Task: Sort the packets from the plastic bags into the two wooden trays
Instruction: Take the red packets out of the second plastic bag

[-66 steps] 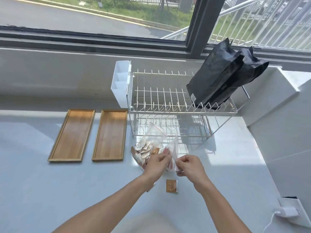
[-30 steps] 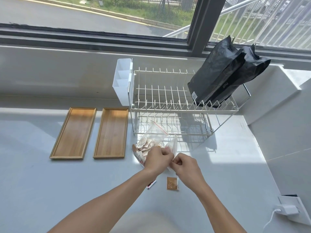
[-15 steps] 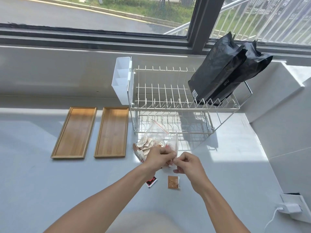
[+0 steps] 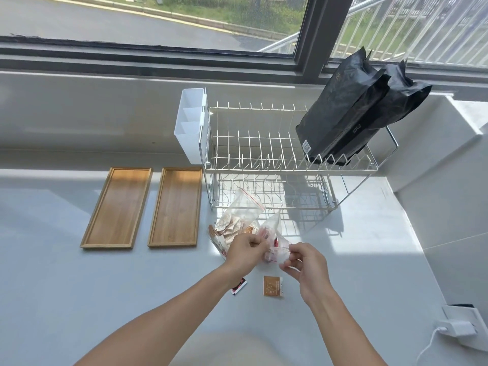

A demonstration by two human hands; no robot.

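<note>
Currently | left hand (image 4: 244,250) and right hand (image 4: 306,262) pinched the small plastic bag (image 4: 273,240) mouth between them | bag lay right of both empty wooden trays (image 4: 116,207), nearer left hand.

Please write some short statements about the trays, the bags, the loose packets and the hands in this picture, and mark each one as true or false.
1. Both wooden trays hold packets. False: the left tray and the right tray hold none.
2. Both hands grip the same small plastic bag. True: the left hand and the right hand hold the small bag.
3. An orange packet lies loose on the counter, near the right hand. True.
4. The black bags lie flat on the counter. False: the black bags lean in the dish rack.
5. The bigger plastic bag lies in front of the rack. True.
</note>
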